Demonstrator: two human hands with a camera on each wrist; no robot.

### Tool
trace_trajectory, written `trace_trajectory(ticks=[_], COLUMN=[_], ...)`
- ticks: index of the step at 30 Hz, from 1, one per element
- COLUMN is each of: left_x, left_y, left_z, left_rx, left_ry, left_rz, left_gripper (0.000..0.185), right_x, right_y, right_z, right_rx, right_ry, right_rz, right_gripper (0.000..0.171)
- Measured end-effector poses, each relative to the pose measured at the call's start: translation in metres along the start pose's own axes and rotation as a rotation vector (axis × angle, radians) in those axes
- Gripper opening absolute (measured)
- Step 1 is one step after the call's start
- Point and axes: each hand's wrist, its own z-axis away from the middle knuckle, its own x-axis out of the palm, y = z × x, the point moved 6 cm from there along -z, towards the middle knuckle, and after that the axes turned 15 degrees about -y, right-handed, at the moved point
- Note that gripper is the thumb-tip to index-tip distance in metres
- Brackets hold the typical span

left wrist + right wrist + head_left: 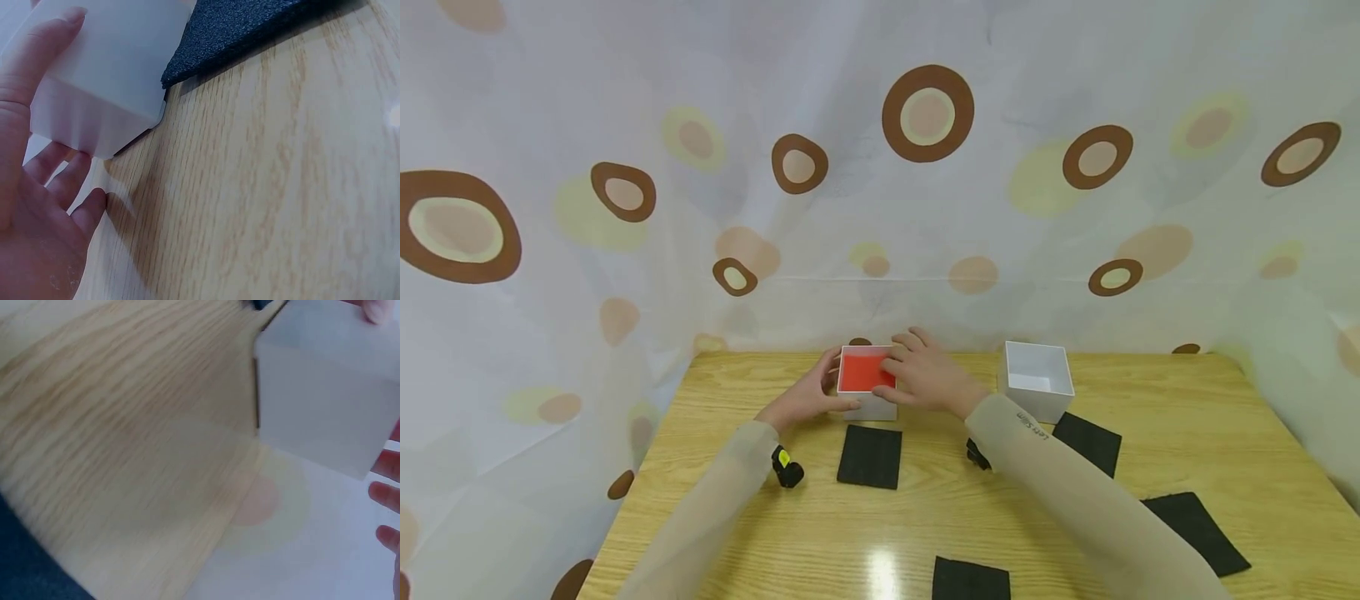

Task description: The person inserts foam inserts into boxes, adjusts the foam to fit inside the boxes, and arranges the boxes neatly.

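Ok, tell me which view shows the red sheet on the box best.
The head view: the red sheet lies atop the white box between both hands. The wrist views show only the box's white sides, none of the red.

A white box (325,394) filled the upper right of the frame, its pale side wall facing the camera and one corner edge running down near the centre. Fingertips (384,494) showed at the right edge, just beside the box, and another at the top right corner. The wooden desk (119,437) stretched across the left, blurred. A pale spotted cloth (269,550) lay at the lower right.
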Motion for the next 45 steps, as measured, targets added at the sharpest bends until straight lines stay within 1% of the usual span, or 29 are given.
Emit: trace_trajectory(ticks=[5, 10, 14, 17, 20, 24, 28, 30, 34, 36, 38, 41, 45], left_x=[0.000, -0.001, 0.000, -0.001, -0.002, -0.003, 0.000, 0.000, -0.001, -0.001, 0.000, 0.000, 0.000], left_y=[-0.001, 0.001, 0.001, -0.001, -0.003, -0.003, 0.002, 0.003, 0.002, 0.001, 0.001, 0.001, 0.001], left_z=[-0.001, 0.001, 0.001, 0.001, 0.003, 0.003, 0.002, 0.003, 0.005, 0.004, 0.003, 0.002, 0.001], left_rx=[-0.007, -0.008, -0.007, -0.014, -0.023, -0.021, -0.014, -0.018, -0.019, -0.015, -0.011, -0.009, -0.013], left_ry=[-0.005, 0.002, -0.004, -0.002, 0.003, 0.002, -0.009, -0.009, -0.008, -0.012, -0.020, -0.024, -0.016], left_rz=[-0.012, -0.009, -0.010, -0.014, -0.017, -0.025, -0.019, -0.020, -0.024, -0.023, -0.018, -0.016, -0.018], left_gripper=[0.100, 0.102, 0.103, 0.104, 0.104, 0.104, 0.101, 0.101, 0.101, 0.101, 0.101, 0.102, 0.103], right_x=[0.003, 0.005, 0.000, -0.006, -0.008, -0.006, -0.001, 0.001, 0.004, 0.006, 0.007, 0.007, 0.006], right_y=[0.003, 0.000, -0.002, -0.004, -0.006, -0.009, -0.009, -0.009, -0.005, -0.003, -0.004, -0.006, -0.006], right_z=[0.001, -0.003, -0.004, -0.001, 0.001, 0.002, 0.005, 0.007, 0.012, 0.013, 0.013, 0.014, 0.021], right_rx=[0.021, 0.037, 0.040, 0.015, -0.036, -0.068, -0.081, -0.093, -0.082, -0.071, -0.075, -0.103, -0.146], right_ry=[-0.011, -0.007, -0.006, 0.014, 0.027, 0.028, 0.053, 0.067, 0.051, 0.032, 0.020, 0.023, 0.071], right_rz=[-0.011, -0.016, -0.028, -0.028, -0.025, -0.045, -0.046, -0.088, -0.294, -0.359, -0.374, -0.356, -0.342], right_gripper=[0.050, 0.051, 0.050, 0.041, 0.034, 0.037, 0.038, 0.039, 0.050, 0.051, 0.048, 0.040, 0.035])
